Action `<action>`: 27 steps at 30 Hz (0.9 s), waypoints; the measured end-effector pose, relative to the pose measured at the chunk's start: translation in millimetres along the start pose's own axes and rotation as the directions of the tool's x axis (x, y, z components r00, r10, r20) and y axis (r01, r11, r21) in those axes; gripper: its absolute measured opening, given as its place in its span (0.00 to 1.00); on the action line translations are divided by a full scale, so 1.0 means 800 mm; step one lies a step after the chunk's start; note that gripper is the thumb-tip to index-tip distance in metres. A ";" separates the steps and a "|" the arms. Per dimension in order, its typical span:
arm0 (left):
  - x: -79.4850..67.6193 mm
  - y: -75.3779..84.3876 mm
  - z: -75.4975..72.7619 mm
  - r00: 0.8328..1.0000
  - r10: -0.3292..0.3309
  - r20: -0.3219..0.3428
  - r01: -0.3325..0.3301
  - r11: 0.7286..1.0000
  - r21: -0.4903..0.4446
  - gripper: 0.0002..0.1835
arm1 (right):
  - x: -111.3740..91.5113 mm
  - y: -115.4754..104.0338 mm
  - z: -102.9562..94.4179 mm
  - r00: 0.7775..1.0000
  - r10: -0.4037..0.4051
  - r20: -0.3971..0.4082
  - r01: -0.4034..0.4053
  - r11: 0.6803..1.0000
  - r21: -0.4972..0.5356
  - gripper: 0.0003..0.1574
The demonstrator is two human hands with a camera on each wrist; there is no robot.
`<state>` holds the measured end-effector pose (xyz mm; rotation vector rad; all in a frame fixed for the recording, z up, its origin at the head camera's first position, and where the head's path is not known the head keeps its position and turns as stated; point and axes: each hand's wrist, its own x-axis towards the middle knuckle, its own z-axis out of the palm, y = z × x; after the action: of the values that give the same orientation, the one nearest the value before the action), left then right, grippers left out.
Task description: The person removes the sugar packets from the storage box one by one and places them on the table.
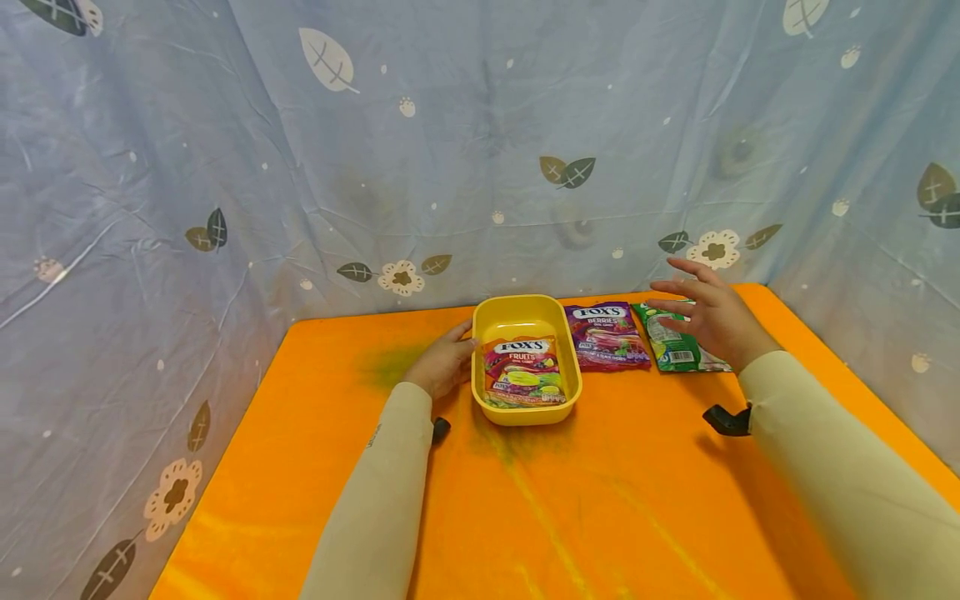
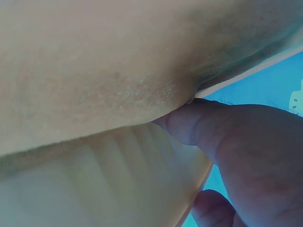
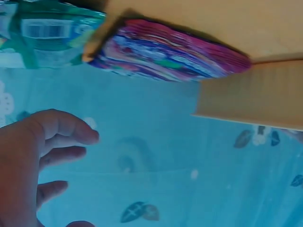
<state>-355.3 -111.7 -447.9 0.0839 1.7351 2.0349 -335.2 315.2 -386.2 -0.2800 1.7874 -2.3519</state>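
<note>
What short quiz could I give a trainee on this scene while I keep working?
1. True or false: the Fox's Fruits candy bag lies inside the yellow tray.
2. Which of the person's hands touches the yellow tray?
3. Fill in the flavour: the purple Fox's ____ candy bag lies between the yellow tray and the green packet.

Key: 1. True. 2. The left hand. 3. Berries.

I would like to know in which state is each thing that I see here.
Orange cloth: spread out.
Curtain: hanging, creased.
Yellow tray: upright, no lid on.
Left hand: touching the tray's left side.
Right hand: raised, fingers apart, holding nothing.
Fruits packet: inside the tray, front facing up.
Berries packet: lying on the cloth, front facing up.
Green packet: lying, barcode side up.
</note>
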 end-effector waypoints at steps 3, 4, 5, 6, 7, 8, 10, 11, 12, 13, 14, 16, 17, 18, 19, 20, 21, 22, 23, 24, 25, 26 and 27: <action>0.000 -0.001 0.000 1.000 -0.005 -0.004 0.005 1.000 0.000 0.31 | 0.004 0.003 0.013 1.000 0.013 0.010 -0.013 1.000 -0.017 0.36; 0.000 -0.001 0.001 1.000 -0.005 -0.005 0.005 1.000 0.001 0.31 | 0.006 0.004 0.018 1.000 0.017 0.016 -0.017 1.000 -0.025 0.36; 0.000 -0.001 0.000 1.000 -0.007 -0.009 0.007 1.000 0.006 0.31 | 0.007 0.006 0.023 1.000 0.022 0.020 -0.021 0.999 -0.032 0.36; -0.001 -0.001 0.000 1.000 -0.011 -0.013 0.011 1.000 0.007 0.31 | 0.009 0.007 0.029 0.999 0.029 0.025 -0.028 0.999 -0.037 0.36; -0.001 -0.001 0.000 1.000 -0.015 -0.017 0.015 1.000 0.009 0.31 | 0.011 0.008 0.036 0.999 0.036 0.030 -0.034 0.999 -0.038 0.36; -0.001 -0.001 -0.001 1.000 -0.017 -0.020 0.017 1.000 0.010 0.31 | 0.013 0.009 0.042 0.998 0.041 0.036 -0.040 0.999 -0.036 0.36; -0.001 -0.001 -0.002 1.000 -0.012 -0.026 0.012 1.000 0.018 0.31 | 0.017 0.011 0.055 0.997 0.044 0.056 -0.042 0.999 -0.035 0.36; -0.001 -0.001 -0.002 1.000 -0.009 -0.029 0.010 1.000 0.022 0.31 | 0.019 0.012 0.062 0.997 0.045 0.067 -0.044 0.999 -0.029 0.36; -0.001 0.000 -0.003 1.000 -0.006 -0.027 0.006 1.000 0.022 0.31 | 0.020 0.012 0.068 0.996 0.047 0.078 -0.044 0.999 -0.030 0.36; -0.001 0.000 -0.003 1.000 -0.002 -0.027 0.003 1.000 0.026 0.31 | 0.021 0.013 0.074 0.995 0.047 0.087 -0.045 0.999 -0.029 0.36; -0.001 0.000 -0.003 1.000 0.001 -0.025 0.000 1.000 0.028 0.31 | 0.022 0.013 0.080 0.994 0.045 0.101 -0.043 0.999 -0.023 0.36; -0.001 0.000 -0.002 1.000 0.003 -0.020 -0.003 1.000 0.028 0.31 | 0.022 0.014 0.091 0.991 0.041 0.124 -0.040 0.999 -0.012 0.36; -0.001 0.000 -0.002 1.000 0.001 -0.017 0.000 1.000 0.022 0.31 | 0.023 0.015 0.096 0.991 0.042 0.130 -0.041 0.999 -0.011 0.36; -0.001 0.000 -0.002 1.000 -0.002 -0.015 0.003 1.000 0.015 0.31 | 0.023 0.015 0.101 0.989 0.042 0.139 -0.041 0.999 -0.007 0.36; -0.001 0.000 -0.002 1.000 -0.007 -0.016 0.007 1.000 0.009 0.31 | 0.023 0.016 0.106 0.989 0.044 0.142 -0.045 0.999 0.001 0.36; -0.001 0.000 -0.002 1.000 -0.009 -0.015 0.009 1.000 0.004 0.30 | 0.024 0.017 0.111 0.988 0.048 0.148 -0.049 0.999 0.004 0.37; 0.000 -0.001 -0.002 1.000 -0.012 -0.015 0.012 1.000 -0.002 0.30 | 0.024 0.017 0.115 0.987 0.056 0.148 -0.057 0.998 0.004 0.38; 0.000 -0.001 -0.002 1.000 -0.016 -0.016 0.015 1.000 -0.008 0.30 | 0.024 0.018 0.120 0.987 0.063 0.149 -0.064 0.998 0.003 0.38; 0.000 -0.001 -0.001 1.000 -0.018 -0.016 0.018 1.000 -0.012 0.30 | 0.025 0.019 0.124 0.986 0.071 0.152 -0.073 0.997 0.008 0.38; 0.000 -0.001 -0.002 1.000 -0.020 -0.015 0.020 1.000 -0.014 0.30 | 0.026 0.021 0.127 0.985 0.075 0.158 -0.077 0.997 0.010 0.38; 0.001 -0.001 -0.002 1.000 -0.022 -0.015 0.021 1.000 -0.015 0.30 | 0.026 0.022 0.131 0.984 0.077 0.163 -0.079 0.997 0.006 0.39; 0.001 -0.001 -0.002 1.000 -0.020 -0.016 0.020 1.000 -0.014 0.30 | 0.027 0.023 0.134 0.982 0.077 0.170 -0.079 0.997 0.005 0.38; 0.001 -0.001 -0.002 1.000 -0.021 -0.017 0.021 1.000 -0.014 0.30 | 0.028 0.025 0.137 0.981 0.076 0.177 -0.078 0.997 0.008 0.38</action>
<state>-356.0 -112.5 -449.2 0.0440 1.7253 2.0378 -328.4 202.2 -376.1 -0.3963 1.6682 -2.2108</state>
